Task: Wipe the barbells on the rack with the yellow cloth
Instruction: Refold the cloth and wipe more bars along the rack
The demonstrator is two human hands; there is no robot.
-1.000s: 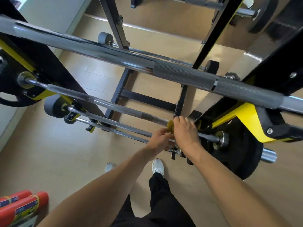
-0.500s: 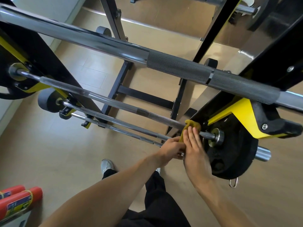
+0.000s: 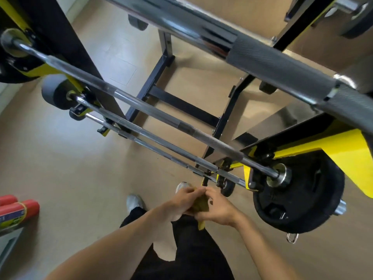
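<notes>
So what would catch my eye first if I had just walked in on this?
Probably the thick barbell crossing the top of the view, chrome on its left part and dark knurled grip on its right. Below it, thinner bars slant down the rack to a black plate beside a yellow bracket on the right. At bottom centre, the left hand and right hand hold a yellow cloth between them, off the bars.

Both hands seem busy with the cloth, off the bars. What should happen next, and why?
Probably lift the cloth back onto a bar and wipe. The left hand and right hand both hold it bunched between them, below the rack, touching no bar.
</notes>
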